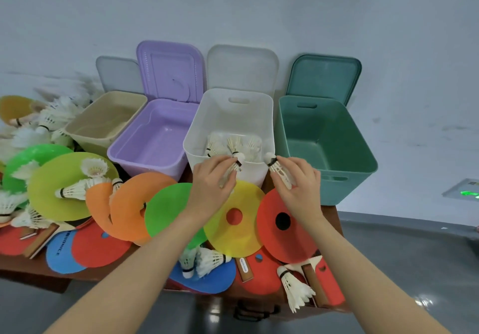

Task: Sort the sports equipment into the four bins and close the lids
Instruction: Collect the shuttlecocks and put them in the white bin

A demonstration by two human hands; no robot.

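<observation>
Four open bins stand in a row at the back of the table: beige, purple, white and green. Several shuttlecocks lie inside the white bin. My left hand holds a white shuttlecock at the white bin's front rim, cork end up. My right hand pinches another shuttlecock just right of that rim. Flat coloured discs, such as a yellow one and a red one, cover the table below my hands.
Each bin's lid leans upright against the wall behind it, like the purple lid. More shuttlecocks pile at the far left. Table tennis paddles and loose shuttlecocks lie near the table's front edge.
</observation>
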